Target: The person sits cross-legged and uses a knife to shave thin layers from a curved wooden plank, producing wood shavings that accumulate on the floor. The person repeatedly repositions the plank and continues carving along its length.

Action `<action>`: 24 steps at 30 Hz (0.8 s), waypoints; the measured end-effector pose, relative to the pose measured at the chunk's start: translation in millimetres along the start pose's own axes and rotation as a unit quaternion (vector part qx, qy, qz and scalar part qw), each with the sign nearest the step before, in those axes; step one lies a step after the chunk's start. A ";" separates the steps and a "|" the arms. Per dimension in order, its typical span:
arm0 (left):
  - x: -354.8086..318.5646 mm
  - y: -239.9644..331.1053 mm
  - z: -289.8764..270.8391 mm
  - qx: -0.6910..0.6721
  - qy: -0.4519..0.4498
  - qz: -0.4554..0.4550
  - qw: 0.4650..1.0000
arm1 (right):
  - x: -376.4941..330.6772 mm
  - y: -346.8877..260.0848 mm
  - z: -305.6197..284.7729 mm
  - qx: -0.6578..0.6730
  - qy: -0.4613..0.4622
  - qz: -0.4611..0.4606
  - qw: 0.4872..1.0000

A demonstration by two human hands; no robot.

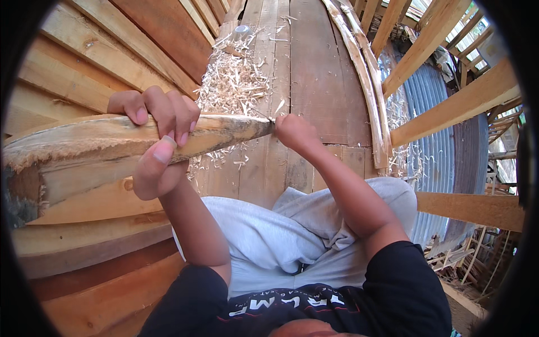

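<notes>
Brown floorboards (314, 73) lie below a tapered piece of timber (230, 135), which reaches in from the left and is clasped by the left hand (163, 112) between thumb and fingers. At its narrow tip the right hand (295, 132) is curled into a tight fist, its contents mostly hidden; pale wood shavings (230, 81) heap beyond, peeled poles (377, 129) rightward.
</notes>
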State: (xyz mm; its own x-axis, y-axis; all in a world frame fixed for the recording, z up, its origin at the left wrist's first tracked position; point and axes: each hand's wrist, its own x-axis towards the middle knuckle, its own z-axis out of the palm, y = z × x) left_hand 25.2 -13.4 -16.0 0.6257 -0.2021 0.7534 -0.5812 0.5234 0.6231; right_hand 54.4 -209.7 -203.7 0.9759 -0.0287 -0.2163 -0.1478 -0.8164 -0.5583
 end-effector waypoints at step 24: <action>0.5 6.0 -4.6 -0.005 -0.048 -0.005 0.999 | -2.1 -4.7 -26.5 -0.129 -0.050 -0.072 0.988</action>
State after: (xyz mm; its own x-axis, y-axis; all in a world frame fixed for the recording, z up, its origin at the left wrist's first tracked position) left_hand 24.4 -6.5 -12.8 0.5785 -0.2862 0.7638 -0.5689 0.5296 0.6293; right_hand 57.3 -221.1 -179.4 0.9610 0.1459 -0.2350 0.0508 -0.9282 -0.3686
